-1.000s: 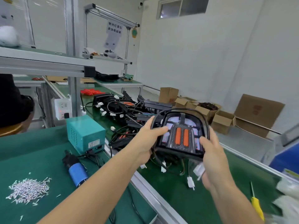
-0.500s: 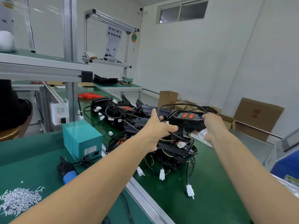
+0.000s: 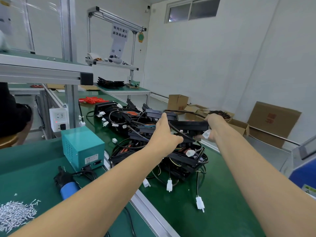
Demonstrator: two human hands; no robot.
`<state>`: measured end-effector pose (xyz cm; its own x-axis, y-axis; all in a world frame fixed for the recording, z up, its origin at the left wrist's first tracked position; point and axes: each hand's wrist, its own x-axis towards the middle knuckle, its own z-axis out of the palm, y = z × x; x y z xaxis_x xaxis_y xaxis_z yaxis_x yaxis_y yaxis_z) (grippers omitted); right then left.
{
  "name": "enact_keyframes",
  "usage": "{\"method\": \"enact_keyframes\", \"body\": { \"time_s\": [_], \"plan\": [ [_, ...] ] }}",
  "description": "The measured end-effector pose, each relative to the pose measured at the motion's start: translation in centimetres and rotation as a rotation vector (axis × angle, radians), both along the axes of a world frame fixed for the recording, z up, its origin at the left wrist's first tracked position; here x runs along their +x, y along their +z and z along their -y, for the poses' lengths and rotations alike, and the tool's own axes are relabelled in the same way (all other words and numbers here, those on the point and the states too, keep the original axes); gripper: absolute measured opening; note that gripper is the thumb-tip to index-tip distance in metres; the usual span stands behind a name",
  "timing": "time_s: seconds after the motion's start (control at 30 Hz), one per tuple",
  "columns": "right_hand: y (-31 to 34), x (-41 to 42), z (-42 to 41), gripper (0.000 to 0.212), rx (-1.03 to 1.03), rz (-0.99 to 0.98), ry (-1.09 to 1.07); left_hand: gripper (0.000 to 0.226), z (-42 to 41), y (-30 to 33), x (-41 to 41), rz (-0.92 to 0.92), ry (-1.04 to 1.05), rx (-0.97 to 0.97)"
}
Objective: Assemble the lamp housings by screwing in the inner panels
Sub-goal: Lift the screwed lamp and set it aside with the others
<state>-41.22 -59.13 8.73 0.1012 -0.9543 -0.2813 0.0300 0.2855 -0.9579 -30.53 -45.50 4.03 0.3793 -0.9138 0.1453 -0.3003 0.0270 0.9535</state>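
Both arms reach far out over the green belt. Between my hands a black lamp housing (image 3: 189,125) lies flat, edge-on to me, just above a pile of black housings (image 3: 177,156) with cables and white connectors. My left hand (image 3: 164,134) grips its left end and a black cable. My right hand (image 3: 213,125) grips its right end, with a white connector under the fingers. A heap of small silver screws (image 3: 15,214) lies at the near left. The blue-handled electric screwdriver (image 3: 68,187) rests beside it.
A teal power box (image 3: 82,147) stands on the left bench near a white socket (image 3: 59,119). An aluminium rail (image 3: 152,214) divides bench from belt. Cardboard boxes (image 3: 237,125) sit on the floor at the right. Red parts (image 3: 93,100) lie farther up the belt.
The housing went from upright and close to me, its orange inserts showing, to flat and far out over the pile. Both arms stretched forward with it.
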Motion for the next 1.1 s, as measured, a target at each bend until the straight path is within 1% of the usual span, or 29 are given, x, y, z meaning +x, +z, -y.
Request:
{"method": "enact_keyframes", "body": {
  "time_s": [0.1,0.17,0.3,0.4,0.43,0.5,0.63,0.7,0.8,0.87,0.93,1.0,1.1],
  "plan": [
    [0.5,-0.3,-0.6,0.02,-0.007,-0.16,0.06,0.092,0.3,0.0,0.0,0.039,0.005,0.027],
    [0.5,-0.2,-0.6,0.019,-0.032,-0.198,0.104,0.09,0.4,0.0,0.1,0.062,0.016,0.048],
    [0.5,0.4,0.3,0.006,-0.145,-0.271,0.158,0.089,0.4,-0.1,0.2,0.119,0.043,0.073],
    [0.1,0.8,1.0,0.041,-0.305,-0.406,0.203,0.087,0.3,-0.1,0.1,0.301,0.109,0.099],
    [-0.1,1.0,0.9,0.046,-0.333,-0.42,0.215,0.087,0.3,-0.1,0.0,0.367,0.134,0.101],
    [-0.4,1.4,0.9,0.044,-0.388,-0.454,0.22,0.086,0.3,-0.2,-0.4,0.501,0.172,0.108],
    [-0.6,1.5,1.4,0.026,-0.505,-0.579,0.186,0.082,0.5,-0.3,-0.6,0.718,0.153,0.12],
    [-0.6,1.6,1.6,0.024,-0.571,-0.693,0.175,0.078,0.6,-0.6,-0.3,0.785,0.127,0.159],
    [-0.6,1.5,1.8,0.033,-0.656,-0.85,0.171,0.076,0.6,-1.2,0.3,0.815,0.077,0.236],
    [-0.4,1.4,1.8,0.031,-0.657,-0.903,0.198,0.079,0.6,-1.5,0.6,0.812,0.046,0.273],
    [-0.1,1.2,1.9,0.024,-0.651,-0.929,0.246,0.081,0.5,-1.6,0.8,0.795,0.021,0.289],
    [0.2,1.2,1.8,0.031,-0.635,-0.91,0.281,0.082,0.4,-1.5,0.9,0.776,0.008,0.292],
    [0.4,1.2,1.7,0.035,-0.64,-0.958,0.332,0.082,0.2,-1.2,1.0,0.757,0.008,0.292]
  ]
}}
